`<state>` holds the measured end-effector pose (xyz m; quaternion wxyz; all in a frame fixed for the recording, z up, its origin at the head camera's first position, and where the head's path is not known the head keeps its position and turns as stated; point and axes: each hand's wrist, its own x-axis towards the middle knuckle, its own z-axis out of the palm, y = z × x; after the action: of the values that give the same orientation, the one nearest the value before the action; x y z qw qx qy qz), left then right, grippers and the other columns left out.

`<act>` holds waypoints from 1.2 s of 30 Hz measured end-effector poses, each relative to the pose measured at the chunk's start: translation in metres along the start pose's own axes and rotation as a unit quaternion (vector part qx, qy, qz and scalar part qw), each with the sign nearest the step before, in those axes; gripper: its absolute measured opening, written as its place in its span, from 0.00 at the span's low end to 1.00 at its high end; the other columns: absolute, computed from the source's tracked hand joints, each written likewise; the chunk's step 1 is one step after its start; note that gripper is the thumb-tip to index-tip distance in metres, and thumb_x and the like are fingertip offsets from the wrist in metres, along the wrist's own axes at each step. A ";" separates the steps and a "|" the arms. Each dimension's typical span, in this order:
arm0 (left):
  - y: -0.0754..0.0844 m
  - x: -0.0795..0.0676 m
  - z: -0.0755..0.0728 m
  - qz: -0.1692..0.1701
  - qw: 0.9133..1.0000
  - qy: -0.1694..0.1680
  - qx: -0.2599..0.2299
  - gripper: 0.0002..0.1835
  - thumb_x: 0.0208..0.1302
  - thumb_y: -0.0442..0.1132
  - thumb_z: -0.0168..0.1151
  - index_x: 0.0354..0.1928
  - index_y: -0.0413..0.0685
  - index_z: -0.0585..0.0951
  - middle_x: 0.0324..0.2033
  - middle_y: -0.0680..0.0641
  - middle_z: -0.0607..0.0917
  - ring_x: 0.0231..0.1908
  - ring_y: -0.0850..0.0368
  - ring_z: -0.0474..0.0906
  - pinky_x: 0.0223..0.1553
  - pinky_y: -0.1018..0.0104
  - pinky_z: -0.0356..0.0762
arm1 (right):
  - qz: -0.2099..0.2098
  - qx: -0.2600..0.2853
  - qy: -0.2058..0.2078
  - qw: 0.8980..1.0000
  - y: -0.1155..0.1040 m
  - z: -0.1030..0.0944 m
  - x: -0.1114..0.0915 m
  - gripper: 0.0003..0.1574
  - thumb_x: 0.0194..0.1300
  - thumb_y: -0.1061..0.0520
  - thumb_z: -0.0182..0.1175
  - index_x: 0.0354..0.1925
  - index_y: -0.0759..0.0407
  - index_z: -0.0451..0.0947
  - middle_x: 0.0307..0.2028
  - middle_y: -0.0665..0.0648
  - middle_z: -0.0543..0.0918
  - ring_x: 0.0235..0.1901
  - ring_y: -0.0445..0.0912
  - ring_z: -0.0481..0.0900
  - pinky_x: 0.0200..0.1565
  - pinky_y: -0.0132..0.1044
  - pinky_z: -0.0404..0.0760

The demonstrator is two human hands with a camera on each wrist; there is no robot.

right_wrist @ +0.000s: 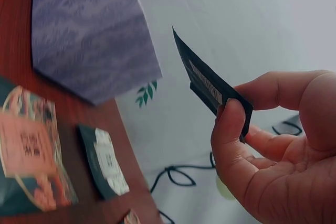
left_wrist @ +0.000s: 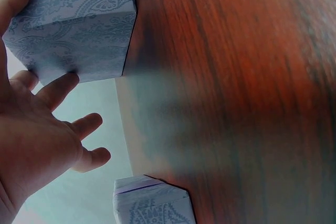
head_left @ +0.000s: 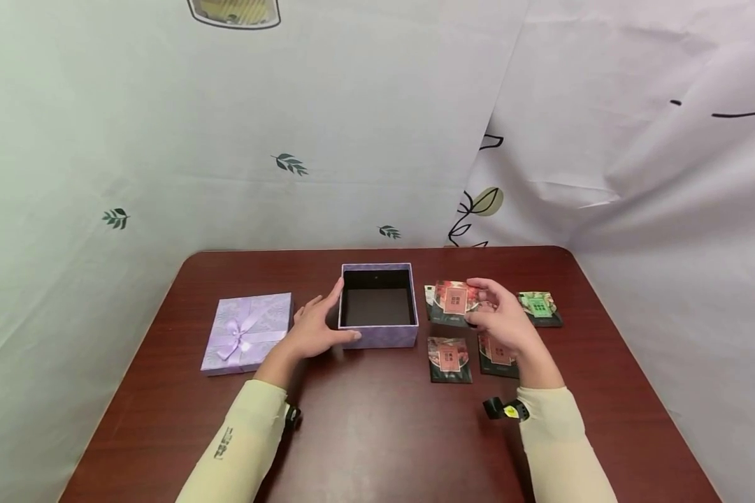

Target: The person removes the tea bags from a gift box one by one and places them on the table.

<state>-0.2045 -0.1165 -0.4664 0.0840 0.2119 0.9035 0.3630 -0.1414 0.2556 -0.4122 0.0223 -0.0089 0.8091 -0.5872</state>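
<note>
An open purple patterned gift box with a dark inside stands near the back of the table. My left hand rests against its left side, fingers spread, thumb along the front; in the left wrist view, fingertips meet the box wall. To the right of the box, my right hand pinches a flat red-and-dark sachet between thumb and fingers. The right wrist view shows that sachet nearly edge-on, raised off the table. Behind it, another sachet with a white label lies on the tabletop.
Left of the box lies its purple lid with a ribbon bow. One red-and-dark sachet lies in front of the held one, another partly beneath my right wrist. A green sachet is at the far right. A printed cloth hangs behind the table.
</note>
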 end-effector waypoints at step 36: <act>0.003 0.001 0.002 -0.013 1.000 -0.004 -0.001 0.62 0.52 0.65 0.73 0.81 0.68 0.43 0.74 0.51 0.62 0.73 0.36 0.46 0.65 0.31 0.37 | 0.046 -0.044 0.049 0.997 0.050 -0.065 -0.041 0.39 0.64 0.73 0.56 0.72 0.69 0.58 0.50 0.71 0.76 0.32 0.42 0.74 0.30 0.39 0.77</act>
<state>-0.2036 -0.1135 -0.4659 0.0930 0.2014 0.9054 0.3620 -0.1031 0.3342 -0.4389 0.0096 0.0561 0.8339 -0.5489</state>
